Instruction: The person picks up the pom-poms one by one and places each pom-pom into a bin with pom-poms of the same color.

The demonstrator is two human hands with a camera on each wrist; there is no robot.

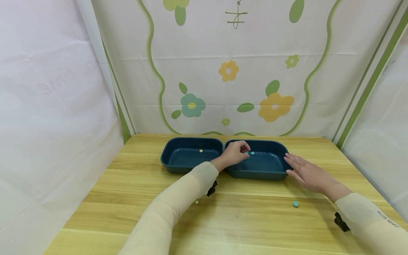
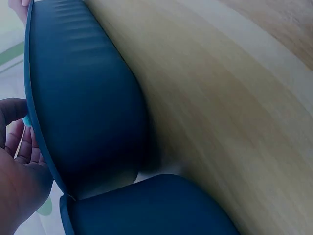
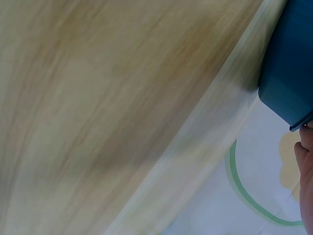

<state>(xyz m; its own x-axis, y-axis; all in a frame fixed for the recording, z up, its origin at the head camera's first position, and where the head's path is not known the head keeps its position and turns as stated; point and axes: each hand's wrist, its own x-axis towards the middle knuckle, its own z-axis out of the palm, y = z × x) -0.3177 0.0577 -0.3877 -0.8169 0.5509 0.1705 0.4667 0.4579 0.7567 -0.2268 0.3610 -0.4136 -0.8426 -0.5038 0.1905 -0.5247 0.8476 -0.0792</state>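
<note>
My left hand [image 1: 234,152] reaches over the right dark blue tray [image 1: 255,174]. In the left wrist view, its thumb and fingers pinch a small turquoise piece [image 2: 27,120], partly hidden by the tray's rim. Another turquoise piece [image 1: 253,153] shows in the tray, just right of those fingertips. At the tray's right end, my right hand [image 1: 309,175] rests its outstretched fingers on the rim. The right wrist view catches only part of that hand [image 3: 307,166] beside the tray's corner.
A second dark blue tray [image 1: 178,170] stands against the first on the left, with a small pale yellow piece [image 1: 201,151] in it. On the wooden table [image 1: 239,226] lie a yellow piece [image 1: 197,202] and a turquoise piece [image 1: 295,204]. Flowered cloth [image 1: 204,71] walls the back.
</note>
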